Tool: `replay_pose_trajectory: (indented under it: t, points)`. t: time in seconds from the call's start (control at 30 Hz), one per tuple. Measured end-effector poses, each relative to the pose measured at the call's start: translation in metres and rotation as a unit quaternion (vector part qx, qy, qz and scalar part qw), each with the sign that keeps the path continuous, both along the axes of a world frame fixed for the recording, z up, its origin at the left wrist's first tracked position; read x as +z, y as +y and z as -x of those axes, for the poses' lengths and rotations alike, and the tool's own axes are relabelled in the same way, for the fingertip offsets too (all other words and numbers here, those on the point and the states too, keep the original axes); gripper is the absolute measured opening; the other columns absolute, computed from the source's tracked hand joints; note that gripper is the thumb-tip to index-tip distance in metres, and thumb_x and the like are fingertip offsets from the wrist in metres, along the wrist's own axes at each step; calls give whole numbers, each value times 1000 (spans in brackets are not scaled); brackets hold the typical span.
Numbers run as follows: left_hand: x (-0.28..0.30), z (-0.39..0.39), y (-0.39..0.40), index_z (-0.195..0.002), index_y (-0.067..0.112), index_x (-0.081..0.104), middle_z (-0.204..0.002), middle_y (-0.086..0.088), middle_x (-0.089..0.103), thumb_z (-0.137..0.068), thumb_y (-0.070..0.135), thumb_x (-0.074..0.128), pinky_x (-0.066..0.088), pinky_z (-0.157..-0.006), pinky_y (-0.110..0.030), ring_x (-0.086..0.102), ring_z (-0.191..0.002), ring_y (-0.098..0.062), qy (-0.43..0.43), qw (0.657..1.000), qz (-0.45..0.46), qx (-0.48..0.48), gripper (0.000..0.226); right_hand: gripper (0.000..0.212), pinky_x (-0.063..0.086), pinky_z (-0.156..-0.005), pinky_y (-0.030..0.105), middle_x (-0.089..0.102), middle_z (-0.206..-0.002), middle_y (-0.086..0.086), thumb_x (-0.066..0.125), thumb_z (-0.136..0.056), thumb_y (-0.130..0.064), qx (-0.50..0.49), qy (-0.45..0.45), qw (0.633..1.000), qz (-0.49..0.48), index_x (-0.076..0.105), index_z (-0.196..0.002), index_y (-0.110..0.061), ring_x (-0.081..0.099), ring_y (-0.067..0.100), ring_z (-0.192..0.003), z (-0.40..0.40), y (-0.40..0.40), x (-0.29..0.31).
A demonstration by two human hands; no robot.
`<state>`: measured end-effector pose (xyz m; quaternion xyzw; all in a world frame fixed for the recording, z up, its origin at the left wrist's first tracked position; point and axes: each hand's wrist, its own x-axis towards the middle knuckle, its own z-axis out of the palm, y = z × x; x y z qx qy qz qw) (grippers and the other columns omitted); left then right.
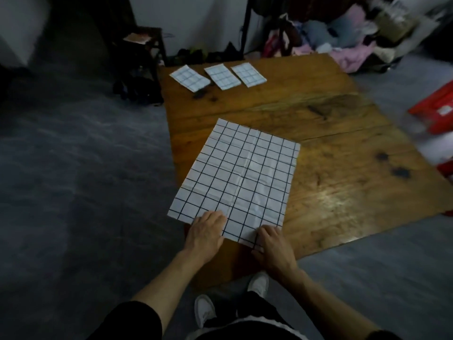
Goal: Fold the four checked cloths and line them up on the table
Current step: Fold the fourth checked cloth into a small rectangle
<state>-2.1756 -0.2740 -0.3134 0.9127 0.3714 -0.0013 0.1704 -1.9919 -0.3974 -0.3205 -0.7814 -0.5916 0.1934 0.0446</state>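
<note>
Wooden tabletop (331, 148): cloth (235, 177) runs long toward 12 from both hands, left hand (207, 231) flat, right hand (274, 246) pinching its near edge (three folded beyond).

Grey floor (73, 168), white wall (196, 20). Wooden desk (331, 155), dark knots, glare patch. Dark stool (144, 45) far left, clothes pile (343, 38) behind, dim light.

Unfolded checked cloth (235, 177) flat near edge; three folded cloths (221, 76) rowed far.
</note>
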Motion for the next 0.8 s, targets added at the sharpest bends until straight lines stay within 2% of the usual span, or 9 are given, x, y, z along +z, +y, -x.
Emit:
replay_pose_trajectory:
  t: [0.23, 0.33, 0.43, 0.57, 0.67, 0.8]
  points:
    - [-12, 9, 14, -130, 24, 54, -136, 5, 53, -89, 30, 67, 39, -102, -33, 48, -125, -16, 6, 999, -7, -34, 44, 41, 51, -82, 37, 60, -119, -4, 74, -74, -25, -40, 8, 998, -52, 64, -113, -20, 53, 20, -108, -1, -3, -11]
    - [-10, 9, 15, -119, 24, 60, -126, 4, 57, -86, 29, 70, 42, -96, -32, 53, -116, -16, 4, 999, -15, -39, 36, 28, 52, -75, 37, 63, -111, -5, 73, -76, -22, -35, 3, 996, -79, 67, -103, -21, 54, 20, -101, -5, -3, -14]
    - [-9, 6, 16, -109, 24, 61, -119, 5, 57, -87, 29, 68, 43, -93, -29, 53, -110, -14, -7, 999, -17, -38, 23, 14, 51, -69, 36, 65, -102, -7, 70, -78, -19, -39, 0, 995, -93, 69, -92, -22, 55, 19, -94, -9, 2, -15]
    - [-9, 1, 17, -104, 22, 60, -114, 4, 55, -91, 26, 62, 41, -90, -27, 52, -106, -14, -14, 999, -9, -44, 15, 6, 48, -68, 34, 62, -91, -5, 69, -79, -19, -35, -10, 996, -87, 65, -83, -20, 53, 19, -87, -13, 5, -17]
    - [-8, -2, 16, -108, 22, 58, -113, 4, 54, -91, 29, 61, 41, -90, -27, 51, -105, -14, -33, 998, -5, -48, 19, 3, 44, -68, 31, 60, -89, -4, 64, -86, -20, -39, -3, 995, -92, 62, -83, -19, 53, 18, -84, -18, 6, -14]
    - [-4, -3, 17, -113, 25, 55, -115, 6, 54, -78, 52, 68, 44, -92, -27, 49, -105, -12, -41, 997, 9, -65, 46, 7, 47, -71, 35, 56, -89, -3, 56, -92, -20, -50, 67, 992, -97, 58, -85, -18, 50, 15, -81, -27, 12, 0]
